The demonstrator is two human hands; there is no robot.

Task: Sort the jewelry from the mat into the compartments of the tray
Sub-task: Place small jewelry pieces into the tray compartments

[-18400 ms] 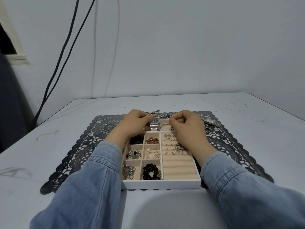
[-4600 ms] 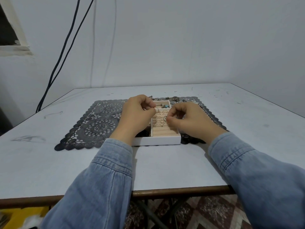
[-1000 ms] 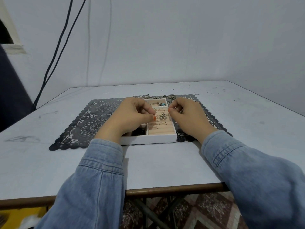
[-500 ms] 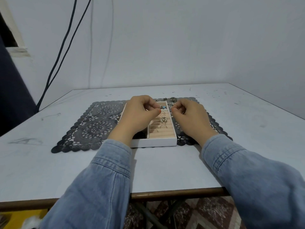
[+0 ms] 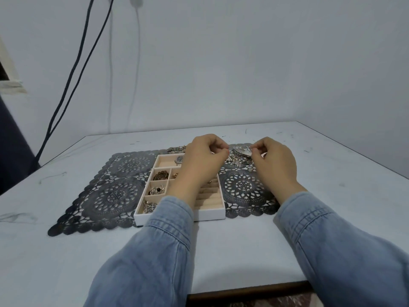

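**Silver tangle at the fingertips: light, limp, snag-prone, so take it by one link**

Fingers (image 5: pixel 222 152) of the left hand (image 5: pixel 202 161) are curled, with thumb and forefinger tips pressed narrow. The fingers (image 5: pixel 256 151) of the right hand (image 5: pixel 275 162) sit the same way. Anything pinched is too small to see, so I can't tell if either hand holds a piece.

The loose jewelry pile (image 5: pixel 240 157) lies on the mat between the two sets of fingertips and just below them. The right fingertips are touching or nearly touching its top silver piece.

Handling, my read:
- **Material:** thin chains and small beaded bits, near weightless with no stiffness. It's smooth metal, so slippery.
- **Tangling:** the pieces are likely interlocked, so pulling one drags its neighbours along.
- **Grip:** pinch one piece at a clasp or single link and lift slowly. The other hand pins the heap.
- **Risk:** fine links kink if yanked.

Outward from the fingers:
- **Tray (image 5: pixel 177 214):** lies under the left wrist, on the near side of the fingertips. The compartments left of the wrist hold pieces, and the ring rolls right of it look bare where visible.
- **Watch (image 5: pixel 179 159):** in the tray's far compartment, just left of the left knuckles.
- **Chain bracelet (image 5: pixel 176 148):** on the mat past the tray, left of the left fingertips.
- **Mat (image 5: pixel 119 196):** black lace, sits under all of it on the pale desk (image 5: pixel 221 244).
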